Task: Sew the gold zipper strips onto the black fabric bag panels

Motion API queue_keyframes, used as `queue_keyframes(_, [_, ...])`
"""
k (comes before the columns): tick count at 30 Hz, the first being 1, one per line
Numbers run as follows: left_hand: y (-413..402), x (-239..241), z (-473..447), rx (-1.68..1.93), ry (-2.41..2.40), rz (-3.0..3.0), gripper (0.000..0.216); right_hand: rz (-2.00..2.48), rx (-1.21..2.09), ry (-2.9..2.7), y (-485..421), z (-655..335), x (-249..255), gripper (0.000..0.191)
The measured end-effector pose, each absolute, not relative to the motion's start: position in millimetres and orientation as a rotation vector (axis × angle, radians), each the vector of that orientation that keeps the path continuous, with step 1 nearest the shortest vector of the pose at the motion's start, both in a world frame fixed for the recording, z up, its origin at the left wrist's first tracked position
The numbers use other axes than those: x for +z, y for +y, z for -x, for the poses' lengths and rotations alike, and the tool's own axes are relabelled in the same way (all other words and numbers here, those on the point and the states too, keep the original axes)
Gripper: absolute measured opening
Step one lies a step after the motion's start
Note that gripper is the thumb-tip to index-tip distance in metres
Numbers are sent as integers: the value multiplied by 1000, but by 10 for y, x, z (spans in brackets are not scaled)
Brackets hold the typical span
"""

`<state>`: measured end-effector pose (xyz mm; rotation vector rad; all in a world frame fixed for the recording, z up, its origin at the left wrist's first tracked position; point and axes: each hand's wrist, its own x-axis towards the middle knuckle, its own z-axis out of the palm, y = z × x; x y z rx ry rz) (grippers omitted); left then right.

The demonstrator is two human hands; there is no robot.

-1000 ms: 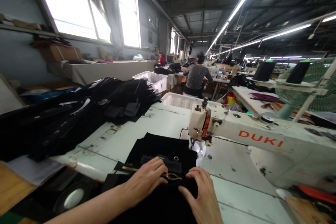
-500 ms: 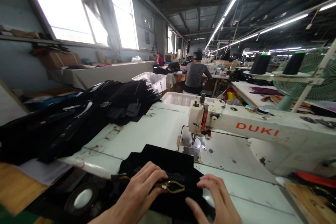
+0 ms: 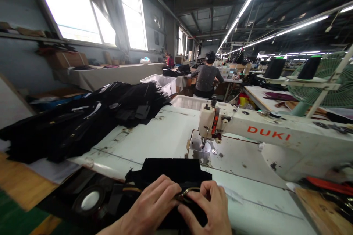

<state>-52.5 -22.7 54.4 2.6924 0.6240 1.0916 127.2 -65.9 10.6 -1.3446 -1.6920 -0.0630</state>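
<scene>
A black fabric piece (image 3: 171,169) with a brass-toothed zipper (image 3: 188,191) sewn into it lies at the table's front edge, partly hanging below. My left hand (image 3: 157,202) is closed on the zipper, thumb and forefinger pinched where the two tooth rows meet; its slider is hidden by the fingers. Pressed against it from the right, my right hand (image 3: 208,205) is closed on the zipper too, with its fingers bent over the teeth and fabric. Just beyond the cloth stands a white sewing machine (image 3: 248,128), its needle (image 3: 203,143) above a metal plate.
Stacked black fabric pieces (image 3: 110,110) cover the table's left side. White plastic bins (image 3: 190,102) stand behind the table. Thread cones (image 3: 274,68) and a green fan (image 3: 325,84) are at the right. A person (image 3: 206,77) sits farther ahead, back turned.
My right hand has moved left and closed on the zipper, beside my left hand. The open loop of teeth is now mostly covered by fingers, and the fabric's back edge lies straighter.
</scene>
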Motion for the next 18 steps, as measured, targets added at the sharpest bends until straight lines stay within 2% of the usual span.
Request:
queue_keyframes(5, [-272,553,562,1029,612,-2771,17,1440,204,-1587,-644,-1207,67,3])
queue_keyframes(12, [-306,520,597,933,622,-2735,17,1413,359,-1422,-672,-1124,95,7])
queue_keyframes(18, [-337,516,690,1031,742,-2659,10,1395,471,-1304,-703,-1282,150,11])
